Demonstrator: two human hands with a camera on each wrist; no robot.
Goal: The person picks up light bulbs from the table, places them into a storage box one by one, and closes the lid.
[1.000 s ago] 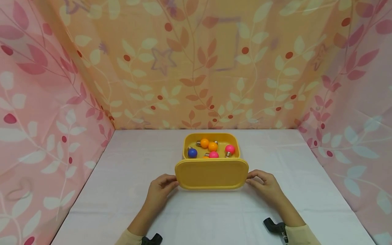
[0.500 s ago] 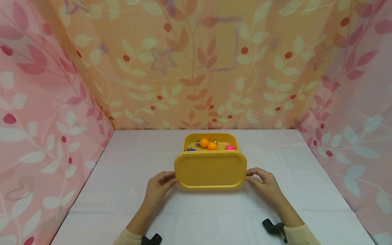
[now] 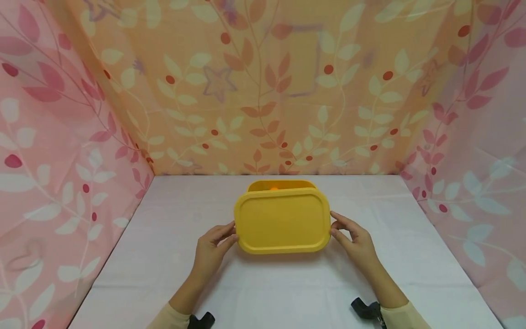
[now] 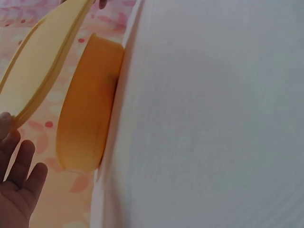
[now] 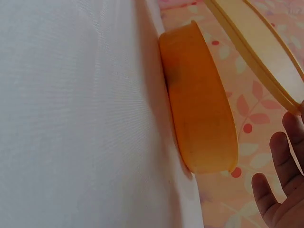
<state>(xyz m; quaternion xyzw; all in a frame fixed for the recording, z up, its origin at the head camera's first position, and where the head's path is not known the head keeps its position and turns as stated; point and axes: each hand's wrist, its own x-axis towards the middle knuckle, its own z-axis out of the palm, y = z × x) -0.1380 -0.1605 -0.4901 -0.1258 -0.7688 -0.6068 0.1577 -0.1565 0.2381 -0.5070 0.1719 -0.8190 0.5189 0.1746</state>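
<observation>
A yellow rectangular lid point(image 3: 282, 221) with rounded corners is held tilted in front of and above the yellow container point(image 3: 296, 184). My left hand point(image 3: 213, 249) pinches the lid's left end between thumb and fingers. At the opposite end, my right hand point(image 3: 356, 242) grips it in the same way. Both wrist views show the container point(image 4: 88, 104) standing on the cloth, with the raised lid point(image 5: 266, 52) apart from it. Behind the lid's top edge peeks a bit of one orange bulb point(image 3: 274, 188); the lid hides the rest of the contents in the head view.
A white cloth point(image 3: 185, 196) covers the table. Patterned curtains point(image 3: 263, 114) stand at the back and on both sides. Black wrist devices point(image 3: 365, 309) sit by the sleeve cuffs.
Both hands have raised the lid's far edge, so more of its face shows. It now hides nearly all the bulbs, which were visible in the container one second ago.
</observation>
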